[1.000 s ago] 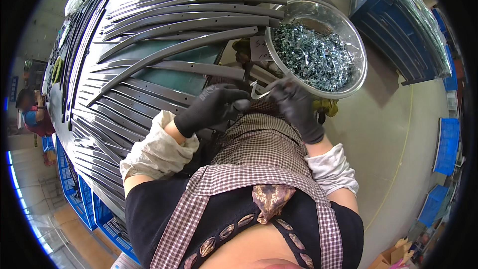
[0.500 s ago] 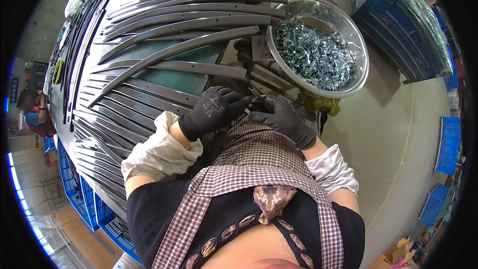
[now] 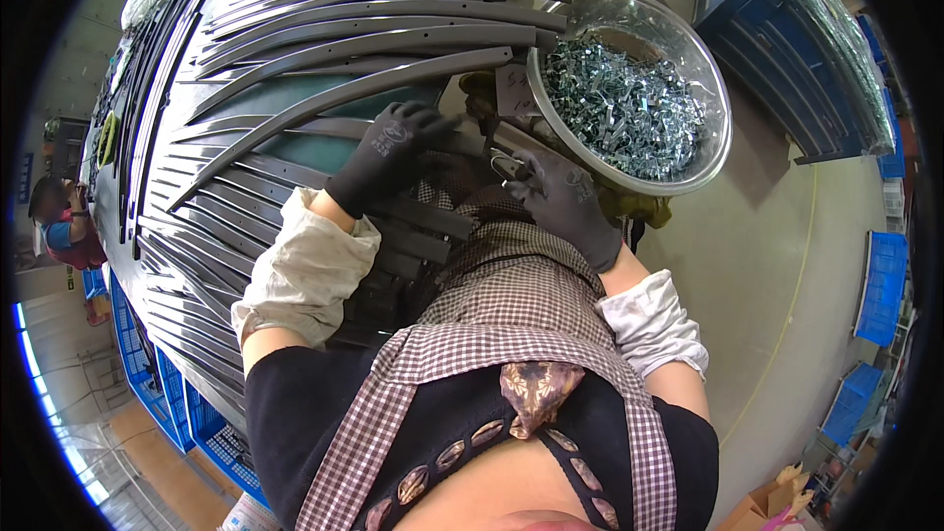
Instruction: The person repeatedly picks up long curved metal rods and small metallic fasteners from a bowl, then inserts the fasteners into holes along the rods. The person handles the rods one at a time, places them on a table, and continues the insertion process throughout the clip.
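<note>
Left glove (image 3: 386, 159) and right glove (image 3: 570, 205): close-fitting, dark, the left bearing a pale printed emblem. Left sleeve cover (image 3: 310, 265) and right sleeve cover (image 3: 653, 321): off-white, loose, wrinkled. Black top (image 3: 285, 403): neckline trim (image 3: 487, 430) of patterned fabric threaded through slots. Apron (image 3: 511, 285): brown-and-white check, with broad shoulder straps (image 3: 651, 447). Fabric piece (image 3: 538, 393) at the chest: brownish, patterned, tapering to a point.
</note>
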The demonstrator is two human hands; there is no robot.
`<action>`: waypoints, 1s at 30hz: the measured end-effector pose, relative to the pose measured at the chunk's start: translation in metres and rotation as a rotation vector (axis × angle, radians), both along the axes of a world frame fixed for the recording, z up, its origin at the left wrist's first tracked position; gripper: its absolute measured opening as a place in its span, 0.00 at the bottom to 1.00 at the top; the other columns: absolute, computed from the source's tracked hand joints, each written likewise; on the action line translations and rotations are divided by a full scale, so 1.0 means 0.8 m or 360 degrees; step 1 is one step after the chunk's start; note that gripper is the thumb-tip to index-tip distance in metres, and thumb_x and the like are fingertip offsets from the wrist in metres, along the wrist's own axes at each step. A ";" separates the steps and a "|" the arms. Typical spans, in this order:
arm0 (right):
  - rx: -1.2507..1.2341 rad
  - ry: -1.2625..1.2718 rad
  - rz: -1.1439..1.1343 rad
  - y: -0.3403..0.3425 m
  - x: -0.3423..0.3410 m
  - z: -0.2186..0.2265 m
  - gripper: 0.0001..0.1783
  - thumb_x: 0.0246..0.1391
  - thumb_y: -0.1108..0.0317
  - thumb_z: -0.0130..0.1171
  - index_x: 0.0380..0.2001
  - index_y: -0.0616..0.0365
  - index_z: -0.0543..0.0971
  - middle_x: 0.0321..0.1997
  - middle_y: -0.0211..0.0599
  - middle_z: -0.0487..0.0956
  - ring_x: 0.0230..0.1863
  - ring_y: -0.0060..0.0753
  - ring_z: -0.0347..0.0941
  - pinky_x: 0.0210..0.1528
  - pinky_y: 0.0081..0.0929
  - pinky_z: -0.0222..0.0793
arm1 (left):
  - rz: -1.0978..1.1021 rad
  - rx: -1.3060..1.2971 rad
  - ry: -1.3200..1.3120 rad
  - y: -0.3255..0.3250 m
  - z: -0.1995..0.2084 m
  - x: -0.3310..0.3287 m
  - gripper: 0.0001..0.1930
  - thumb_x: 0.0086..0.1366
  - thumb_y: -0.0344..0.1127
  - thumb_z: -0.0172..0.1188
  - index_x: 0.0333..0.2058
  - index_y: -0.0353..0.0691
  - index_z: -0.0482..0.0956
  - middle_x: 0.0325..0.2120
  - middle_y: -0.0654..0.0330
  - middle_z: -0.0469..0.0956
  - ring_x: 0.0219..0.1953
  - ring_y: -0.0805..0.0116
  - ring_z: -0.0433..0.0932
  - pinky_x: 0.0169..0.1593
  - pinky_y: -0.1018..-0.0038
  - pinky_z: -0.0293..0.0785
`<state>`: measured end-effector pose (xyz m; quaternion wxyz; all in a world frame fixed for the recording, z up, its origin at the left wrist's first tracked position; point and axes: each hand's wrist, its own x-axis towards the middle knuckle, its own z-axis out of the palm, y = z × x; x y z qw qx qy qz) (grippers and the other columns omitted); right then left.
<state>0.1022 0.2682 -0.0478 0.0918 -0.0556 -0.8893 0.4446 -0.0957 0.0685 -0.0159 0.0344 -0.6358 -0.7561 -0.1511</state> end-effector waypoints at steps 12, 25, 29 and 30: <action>-0.0253 -0.0117 0.0374 0.024 -0.062 -0.032 0.21 0.56 0.61 0.67 0.46 0.63 0.77 0.39 0.50 0.81 0.41 0.49 0.80 0.43 0.39 0.74 | -0.0151 0.0020 -0.0150 0.000 -0.005 0.011 0.21 0.57 0.34 0.65 0.51 0.43 0.78 0.39 0.57 0.82 0.42 0.55 0.81 0.49 0.61 0.74; 0.0272 -0.0005 0.0116 0.033 0.012 -0.025 0.13 0.62 0.58 0.55 0.37 0.56 0.81 0.33 0.45 0.81 0.35 0.52 0.77 0.36 0.46 0.72 | -0.0167 -0.0001 -0.0148 0.001 -0.008 0.011 0.25 0.55 0.30 0.65 0.54 0.41 0.76 0.43 0.53 0.83 0.42 0.52 0.83 0.47 0.61 0.78; 0.0424 0.0007 0.0144 0.025 0.005 -0.033 0.13 0.62 0.57 0.56 0.38 0.53 0.82 0.32 0.44 0.81 0.34 0.51 0.78 0.35 0.45 0.72 | -0.0187 -0.0016 -0.0087 0.000 -0.009 0.012 0.25 0.56 0.31 0.64 0.55 0.42 0.76 0.44 0.54 0.82 0.43 0.52 0.82 0.48 0.61 0.77; 0.0448 -0.0026 0.0163 0.022 0.001 -0.029 0.13 0.62 0.56 0.56 0.38 0.53 0.82 0.31 0.44 0.81 0.33 0.51 0.78 0.35 0.45 0.73 | -0.0188 -0.0031 -0.0060 -0.002 -0.009 0.012 0.26 0.56 0.31 0.64 0.56 0.42 0.76 0.45 0.54 0.82 0.44 0.52 0.82 0.48 0.61 0.77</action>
